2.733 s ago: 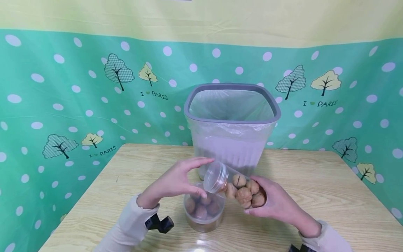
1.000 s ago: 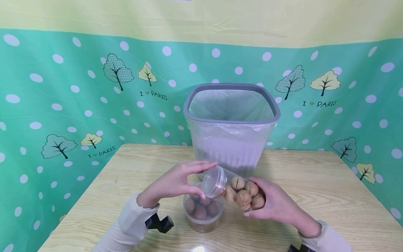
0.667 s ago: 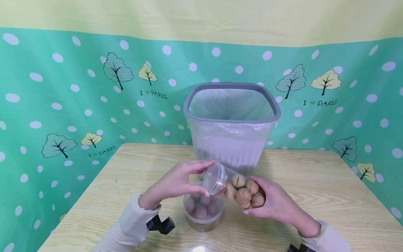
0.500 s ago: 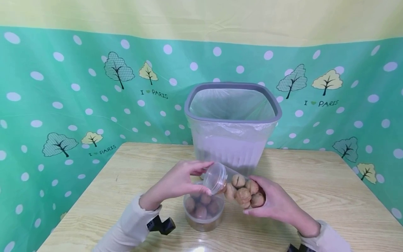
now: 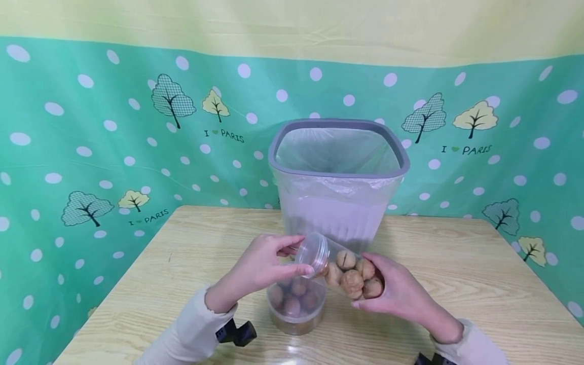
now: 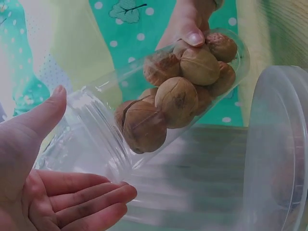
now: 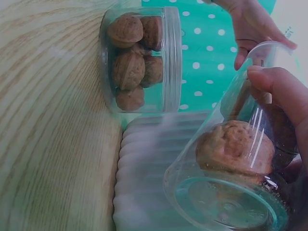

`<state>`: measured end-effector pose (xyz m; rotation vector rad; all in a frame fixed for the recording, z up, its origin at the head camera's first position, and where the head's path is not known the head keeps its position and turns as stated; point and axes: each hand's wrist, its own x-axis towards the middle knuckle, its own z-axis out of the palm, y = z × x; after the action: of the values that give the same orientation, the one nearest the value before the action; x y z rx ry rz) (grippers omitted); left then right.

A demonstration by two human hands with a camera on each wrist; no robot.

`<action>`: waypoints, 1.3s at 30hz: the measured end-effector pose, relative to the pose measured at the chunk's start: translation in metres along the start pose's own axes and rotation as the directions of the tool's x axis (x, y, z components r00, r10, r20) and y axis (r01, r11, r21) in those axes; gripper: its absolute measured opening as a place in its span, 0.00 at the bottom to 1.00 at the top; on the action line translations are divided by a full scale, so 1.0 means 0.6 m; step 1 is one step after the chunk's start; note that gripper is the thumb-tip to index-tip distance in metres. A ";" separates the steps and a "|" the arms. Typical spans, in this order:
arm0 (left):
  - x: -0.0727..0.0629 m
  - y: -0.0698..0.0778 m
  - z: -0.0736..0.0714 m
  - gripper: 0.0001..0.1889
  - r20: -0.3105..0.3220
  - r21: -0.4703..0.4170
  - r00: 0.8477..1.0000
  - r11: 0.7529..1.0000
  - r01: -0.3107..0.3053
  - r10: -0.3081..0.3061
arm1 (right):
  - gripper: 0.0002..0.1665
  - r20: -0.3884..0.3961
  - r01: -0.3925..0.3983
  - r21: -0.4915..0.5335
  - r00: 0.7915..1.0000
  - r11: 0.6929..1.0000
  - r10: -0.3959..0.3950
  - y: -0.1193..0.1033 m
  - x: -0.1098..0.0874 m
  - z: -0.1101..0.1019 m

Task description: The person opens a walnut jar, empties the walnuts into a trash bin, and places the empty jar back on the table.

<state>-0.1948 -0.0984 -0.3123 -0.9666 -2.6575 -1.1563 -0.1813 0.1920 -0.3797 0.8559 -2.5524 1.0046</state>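
Note:
A clear plastic jar with several walnuts in it is tilted above the table, its lidded end up to the left. My right hand grips the jar around its base end. At the other end, the thumb and fingers of my left hand span the translucent lid, the thumb on its near side and the fingers at its far side. Below stands a second, lidded jar, upright on the table, with walnuts inside. The left forearm and the tilted jar lie partly over it in the head view.
A white bin with a grey rim and a clear plastic liner stands right behind the jars. The wooden table has its back edge near a green dotted cloth that hangs behind and at the sides.
My left hand has moved in from just left of the lid, and its thumb has come up onto the lid's near side. The right hand and its jar have barely moved.

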 end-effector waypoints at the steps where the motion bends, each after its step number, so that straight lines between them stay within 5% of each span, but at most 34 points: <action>1: 0.000 0.000 -0.001 0.32 0.000 -0.001 1.000 1.000 -0.004 0.004 | 0.39 0.006 -0.006 0.010 1.000 1.000 0.006 -0.001 0.001 0.000; 7: 0.001 -0.011 -0.013 0.36 0.048 -0.047 0.997 0.997 -0.058 0.060 | 0.38 0.024 -0.026 0.045 0.999 0.999 0.025 -0.002 0.004 -0.004; 11: 0.004 -0.023 -0.021 0.46 0.095 -0.006 0.974 0.979 -0.206 0.206 | 0.39 0.014 -0.012 0.012 1.000 1.000 0.012 -0.001 0.003 -0.004; 13: 0.005 -0.027 -0.022 0.50 0.125 0.009 0.943 0.950 -0.311 0.308 | 0.40 0.003 0.000 -0.016 1.000 1.000 0.000 -0.001 0.002 -0.004; 19: 0.013 -0.033 -0.025 0.47 0.183 0.026 0.808 0.819 -0.573 0.560 | 0.42 0.008 0.026 -0.021 1.000 0.999 -0.026 -0.001 0.003 -0.003; 22: 0.017 -0.035 -0.025 0.41 0.181 0.020 0.767 0.778 -0.628 0.615 | 0.41 0.021 0.038 -0.010 0.999 0.999 -0.037 -0.001 0.003 -0.002; 24: 0.018 -0.035 -0.025 0.40 0.174 0.022 0.754 0.763 -0.646 0.633 | 0.41 0.026 0.041 -0.002 0.999 0.999 -0.040 -0.002 0.003 -0.001; 31: 0.019 -0.037 -0.025 0.39 0.163 0.039 0.749 0.755 -0.655 0.642 | 0.41 0.031 0.052 0.022 0.998 0.998 -0.052 -0.003 0.004 0.000; 39: 0.014 -0.035 -0.025 0.43 0.154 0.075 0.794 0.795 -0.602 0.587 | 0.42 0.028 0.045 -0.011 0.999 0.999 -0.044 -0.002 0.003 0.001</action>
<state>-0.2160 -0.1151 -0.3121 -1.7274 -2.1778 -0.7927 -0.1818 0.1899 -0.3788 0.9255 -2.5482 0.9699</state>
